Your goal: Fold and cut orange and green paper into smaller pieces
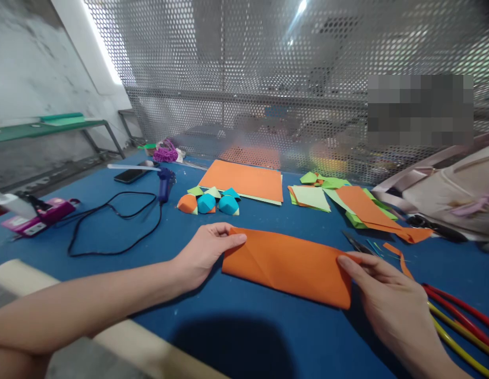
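Between the two hands, low over the blue table (110, 284), an orange folded sheet (287, 268) spans the gap, its long side running across the view and its right end nearer the camera. The left hand (208, 252) pinches the sheet at its upper left corner, the thumb lying flat on the front face, so nearly all of the paper extends to the right of that grip and below it. The right hand (390, 292) has the opposite end near its upper corner, closed narrowly on the paper with the thumb in front; the sheet lies to the left of this grip and hangs below it. A diagonal crease shows on the left part of the face.

Beyond the sheet, small folded paper pieces (207, 202) in orange, blue and green sit in a cluster, just in front of a stack of large paper (244, 179) with orange on top. Farther right are pale green squares (311, 197) and a long orange strip (366, 208) lying over green paper. Scissors (357, 243) rest just beyond the right hand, partly hidden by it. To the left, a blue glue gun (164, 184) stands near a dark phone (133, 172), its black cord (113, 252) looping over the table.
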Demonstrator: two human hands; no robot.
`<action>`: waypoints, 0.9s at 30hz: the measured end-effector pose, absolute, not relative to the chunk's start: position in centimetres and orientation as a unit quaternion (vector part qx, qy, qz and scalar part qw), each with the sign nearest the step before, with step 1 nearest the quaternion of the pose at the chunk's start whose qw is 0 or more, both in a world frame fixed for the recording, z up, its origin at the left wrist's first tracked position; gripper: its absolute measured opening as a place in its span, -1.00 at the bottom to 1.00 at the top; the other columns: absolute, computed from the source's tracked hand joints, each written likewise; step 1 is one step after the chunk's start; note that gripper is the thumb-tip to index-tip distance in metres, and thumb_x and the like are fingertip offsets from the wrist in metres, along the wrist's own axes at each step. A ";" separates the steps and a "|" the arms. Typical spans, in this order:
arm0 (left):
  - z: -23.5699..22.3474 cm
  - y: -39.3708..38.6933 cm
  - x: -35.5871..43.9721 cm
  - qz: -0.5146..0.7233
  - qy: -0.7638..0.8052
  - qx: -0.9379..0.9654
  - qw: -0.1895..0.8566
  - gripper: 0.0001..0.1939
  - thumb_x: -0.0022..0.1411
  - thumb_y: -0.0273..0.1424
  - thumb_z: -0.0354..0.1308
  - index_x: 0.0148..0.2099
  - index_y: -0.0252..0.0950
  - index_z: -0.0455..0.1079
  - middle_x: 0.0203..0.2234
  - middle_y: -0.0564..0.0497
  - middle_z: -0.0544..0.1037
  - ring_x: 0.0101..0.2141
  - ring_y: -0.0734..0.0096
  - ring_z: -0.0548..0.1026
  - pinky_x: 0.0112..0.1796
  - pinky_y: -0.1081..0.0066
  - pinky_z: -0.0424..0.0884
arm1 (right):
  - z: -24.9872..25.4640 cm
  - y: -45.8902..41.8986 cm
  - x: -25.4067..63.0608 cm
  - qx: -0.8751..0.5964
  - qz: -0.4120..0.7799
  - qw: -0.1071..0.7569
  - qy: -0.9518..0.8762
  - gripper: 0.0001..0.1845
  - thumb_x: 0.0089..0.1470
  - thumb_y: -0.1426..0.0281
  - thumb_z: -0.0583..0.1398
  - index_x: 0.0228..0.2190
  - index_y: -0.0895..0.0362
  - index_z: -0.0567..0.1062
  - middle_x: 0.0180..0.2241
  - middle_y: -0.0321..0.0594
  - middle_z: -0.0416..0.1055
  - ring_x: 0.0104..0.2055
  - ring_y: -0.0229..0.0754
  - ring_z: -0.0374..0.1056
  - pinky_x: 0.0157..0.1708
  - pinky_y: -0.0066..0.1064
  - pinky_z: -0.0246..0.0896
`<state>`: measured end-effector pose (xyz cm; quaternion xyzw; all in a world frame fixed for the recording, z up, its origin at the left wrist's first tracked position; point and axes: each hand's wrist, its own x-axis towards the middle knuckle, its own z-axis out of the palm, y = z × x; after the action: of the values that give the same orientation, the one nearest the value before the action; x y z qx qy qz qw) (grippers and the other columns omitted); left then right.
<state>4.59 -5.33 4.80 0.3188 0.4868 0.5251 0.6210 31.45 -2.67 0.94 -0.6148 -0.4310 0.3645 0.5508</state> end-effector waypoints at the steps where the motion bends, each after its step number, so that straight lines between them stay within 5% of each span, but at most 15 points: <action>1: 4.8 -5.3 4.6 0.520 0.489 0.317 0.624 -0.62 -0.32 -0.27 0.54 -0.51 -0.35 0.46 -0.54 0.04 0.59 -0.47 0.47 0.51 -0.38 0.52 0.39 | 1.0 -2.6 31.4 -0.613 0.376 0.551 -0.424 -0.58 -0.45 0.12 0.45 -0.48 0.07 0.60 -0.48 -0.25 0.55 -0.40 -0.18 0.44 -0.44 -0.46 0.42; 16: 5.3 -5.2 4.5 0.518 0.534 0.343 0.573 -0.59 -0.35 -0.26 0.53 -0.61 -0.33 0.36 -0.64 0.12 0.45 -0.53 0.56 0.38 -0.46 0.55 0.26 | 0.3 -2.4 31.9 -0.590 0.408 0.549 -0.429 -0.63 -0.37 0.14 0.46 -0.47 0.05 0.60 -0.45 -0.24 0.56 -0.40 -0.16 0.46 -0.44 -0.41 0.44; 23: 5.2 -5.2 4.2 0.472 0.575 0.406 0.531 -0.71 -0.17 -0.26 0.42 -0.55 -0.32 0.42 -0.72 0.17 0.35 -0.76 0.70 0.11 -0.69 0.53 -0.12 | 0.6 -2.4 32.0 -0.591 0.402 0.551 -0.430 -0.65 -0.37 0.18 0.46 -0.46 0.05 0.61 -0.46 -0.26 0.55 -0.40 -0.14 0.47 -0.43 -0.39 0.45; 27: 5.2 -5.3 4.2 0.465 0.564 0.404 0.551 -0.75 -0.13 -0.28 0.38 -0.50 -0.35 0.45 -0.70 0.15 0.39 -0.83 0.72 0.15 -0.73 0.56 -0.11 | 0.7 -2.4 31.9 -0.592 0.404 0.555 -0.423 -0.65 -0.39 0.20 0.47 -0.46 0.04 0.60 -0.47 -0.28 0.55 -0.41 -0.16 0.46 -0.44 -0.42 0.44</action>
<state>4.15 -5.27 5.17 0.4039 0.5635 0.4648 0.5507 31.94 -2.42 0.73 -0.5917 -0.4233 0.4038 0.5547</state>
